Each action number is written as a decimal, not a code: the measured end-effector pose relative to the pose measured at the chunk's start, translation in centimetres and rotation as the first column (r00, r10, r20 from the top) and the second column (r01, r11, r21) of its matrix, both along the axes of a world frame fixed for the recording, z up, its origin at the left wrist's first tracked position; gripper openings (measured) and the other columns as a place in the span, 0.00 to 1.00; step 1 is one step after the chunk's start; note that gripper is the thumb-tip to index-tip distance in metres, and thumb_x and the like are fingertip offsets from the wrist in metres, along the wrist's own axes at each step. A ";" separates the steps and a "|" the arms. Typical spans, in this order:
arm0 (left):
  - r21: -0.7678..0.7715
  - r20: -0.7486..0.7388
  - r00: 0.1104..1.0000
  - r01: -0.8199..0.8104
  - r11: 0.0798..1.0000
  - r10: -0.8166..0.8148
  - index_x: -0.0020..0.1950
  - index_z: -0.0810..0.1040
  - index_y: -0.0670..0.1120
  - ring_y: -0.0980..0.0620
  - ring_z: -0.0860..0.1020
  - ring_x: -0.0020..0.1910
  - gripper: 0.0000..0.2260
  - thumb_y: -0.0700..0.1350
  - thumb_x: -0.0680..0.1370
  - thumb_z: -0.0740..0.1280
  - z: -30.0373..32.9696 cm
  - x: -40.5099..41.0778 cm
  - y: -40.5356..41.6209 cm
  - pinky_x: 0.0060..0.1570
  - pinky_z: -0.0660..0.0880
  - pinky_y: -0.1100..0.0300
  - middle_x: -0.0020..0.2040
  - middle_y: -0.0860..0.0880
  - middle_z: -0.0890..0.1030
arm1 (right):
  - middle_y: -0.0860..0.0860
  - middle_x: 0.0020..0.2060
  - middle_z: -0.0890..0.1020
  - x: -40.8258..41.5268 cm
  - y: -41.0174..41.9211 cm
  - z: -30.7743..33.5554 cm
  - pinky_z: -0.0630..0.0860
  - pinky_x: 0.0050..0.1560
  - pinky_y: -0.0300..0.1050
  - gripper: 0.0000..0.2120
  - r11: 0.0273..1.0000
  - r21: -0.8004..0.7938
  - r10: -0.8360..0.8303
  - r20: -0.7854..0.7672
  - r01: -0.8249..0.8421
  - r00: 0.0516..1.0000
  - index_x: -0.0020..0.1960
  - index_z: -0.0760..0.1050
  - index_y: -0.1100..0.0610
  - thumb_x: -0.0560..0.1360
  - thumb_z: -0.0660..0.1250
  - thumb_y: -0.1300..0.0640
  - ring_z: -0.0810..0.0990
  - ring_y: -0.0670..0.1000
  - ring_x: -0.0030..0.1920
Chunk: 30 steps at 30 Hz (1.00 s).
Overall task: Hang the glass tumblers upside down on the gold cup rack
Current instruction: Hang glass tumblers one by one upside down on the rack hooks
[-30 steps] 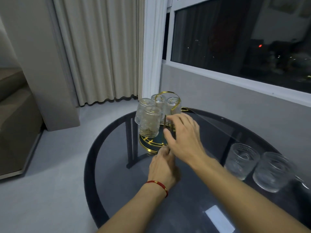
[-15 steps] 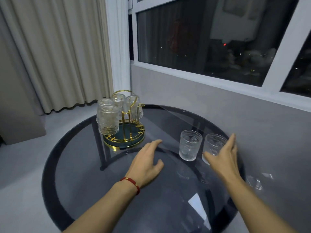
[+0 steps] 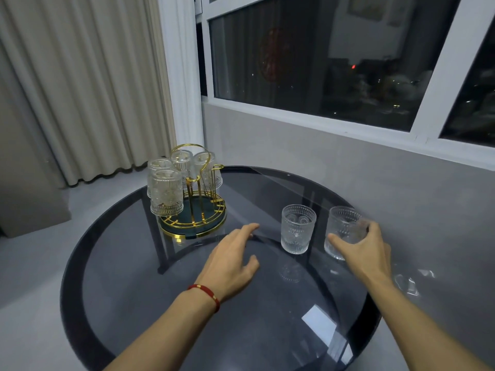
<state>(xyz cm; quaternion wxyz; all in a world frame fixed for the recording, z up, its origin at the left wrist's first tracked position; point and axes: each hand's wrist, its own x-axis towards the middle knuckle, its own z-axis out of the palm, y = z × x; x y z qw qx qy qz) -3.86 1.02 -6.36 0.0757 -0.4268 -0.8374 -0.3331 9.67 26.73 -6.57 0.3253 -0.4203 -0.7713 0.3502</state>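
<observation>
The gold cup rack (image 3: 197, 223) stands on a dark round base at the left of the round glass table (image 3: 187, 330). Several embossed glass tumblers hang on it upside down, the nearest tumbler (image 3: 166, 195) at the front left. Two more tumblers stand upright on the table at the right. My right hand (image 3: 365, 250) is wrapped around the right tumbler (image 3: 341, 227), thumb on its near side and fingers on its far side. The other upright tumbler (image 3: 297, 228) stands free just left of it. My left hand (image 3: 231, 259) rests open on the table in front of the rack.
A grey wall and a dark window run close behind the table's right side. Cream curtains hang at the back left. The table edge curves near my forearms, and the dark table legs show through the glass top.
My right hand moved from the rack to the right upright tumbler and closed around it. My left hand spread flat on the table. The view swung right.
</observation>
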 end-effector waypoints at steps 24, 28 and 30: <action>0.549 0.757 0.566 -0.281 0.787 -0.326 0.77 0.68 0.44 0.48 0.80 0.63 0.29 0.50 0.79 0.72 3.5 -4.4 -3.2 0.63 0.78 0.45 0.69 0.44 0.78 | 0.56 0.62 0.86 -10.0 -12.6 3.6 0.85 0.57 0.54 0.21 0.607 -0.339 0.511 -0.526 -0.719 0.680 0.67 0.78 0.56 0.80 0.68 0.44 0.86 0.58 0.61; 0.107 0.326 0.924 -0.245 0.964 0.199 0.78 0.66 0.49 0.50 0.64 0.75 0.28 0.58 0.80 0.64 0.3 -7.1 -5.3 0.73 0.64 0.49 0.77 0.48 0.68 | 0.48 0.66 0.80 -13.0 -11.8 6.9 0.80 0.63 0.61 0.34 0.883 -0.072 0.424 -0.305 -0.465 0.853 0.74 0.71 0.49 0.74 0.66 0.32 0.81 0.54 0.63; -0.116 0.115 0.956 -0.256 0.960 0.269 0.79 0.63 0.52 0.47 0.55 0.80 0.31 0.59 0.79 0.65 -1.5 -8.1 -6.0 0.76 0.58 0.42 0.81 0.48 0.61 | 0.51 0.67 0.79 -14.7 -11.7 8.8 0.79 0.64 0.62 0.38 0.921 -0.004 0.375 -0.264 -0.389 0.889 0.76 0.70 0.49 0.72 0.65 0.30 0.82 0.56 0.62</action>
